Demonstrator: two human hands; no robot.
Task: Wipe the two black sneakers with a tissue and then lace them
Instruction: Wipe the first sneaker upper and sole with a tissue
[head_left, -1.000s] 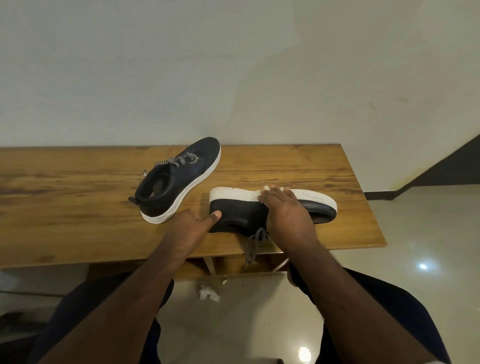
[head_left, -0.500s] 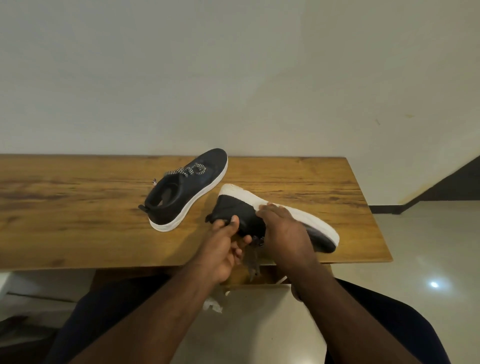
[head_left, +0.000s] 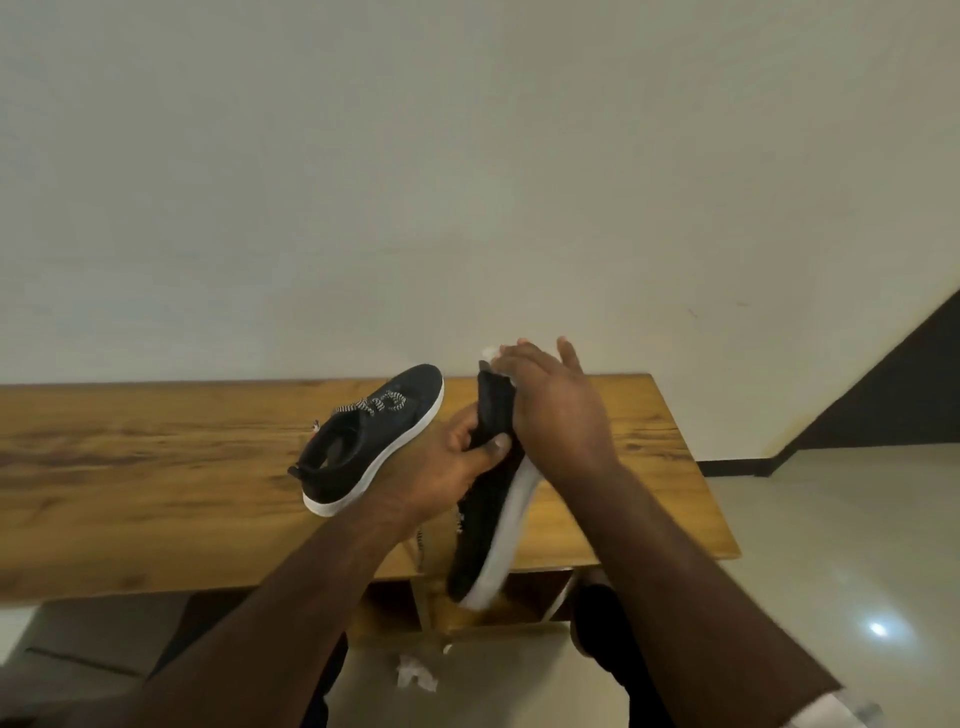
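held sneaker (head_left: 488, 525): near-vertical, toe down | left hand (head_left: 447, 467): grips it | right hand (head_left: 556, 415): flat on sole

My left hand (head_left: 457, 462), right hand (head_left: 558, 410): both bare, no rings, no watch, no gloves. Forearms bare to elbow, no sleeves over them. Short trimmed thumbnail on left. Dark navy trousers (head_left: 618, 629) on my legs. Pale light-coloured cloth edge (head_left: 826, 713) at my right upper arm, bottom corner; blurred, can't tell more.
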